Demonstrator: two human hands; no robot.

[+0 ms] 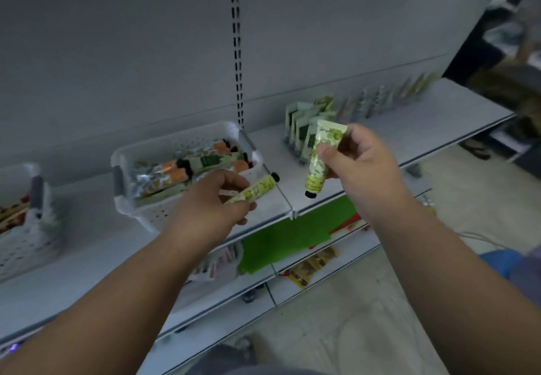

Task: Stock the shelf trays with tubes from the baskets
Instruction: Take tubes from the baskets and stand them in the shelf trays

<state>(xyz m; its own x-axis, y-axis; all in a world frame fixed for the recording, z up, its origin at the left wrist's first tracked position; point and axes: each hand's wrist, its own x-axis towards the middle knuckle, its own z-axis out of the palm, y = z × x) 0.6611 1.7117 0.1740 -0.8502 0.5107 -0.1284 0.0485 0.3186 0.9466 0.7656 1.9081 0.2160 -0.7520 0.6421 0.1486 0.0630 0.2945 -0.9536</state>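
My left hand (209,202) grips a yellow-green flowered tube (257,188) with a black cap, held just in front of the white basket (152,216). That basket holds several orange, green and silver tubes (181,169). My right hand (361,166) pinches a second green flowered tube (320,155) upright, cap down, in front of the shelf tray (292,147). Several pale green tubes (304,123) stand in that tray.
A second white basket (20,228) with reddish tubes sits at the far left of the grey shelf (409,128). More tubes (380,99) stand in a row along the shelf's back right. Lower shelves carry green packets (289,237) and other goods. Floor lies to the right.
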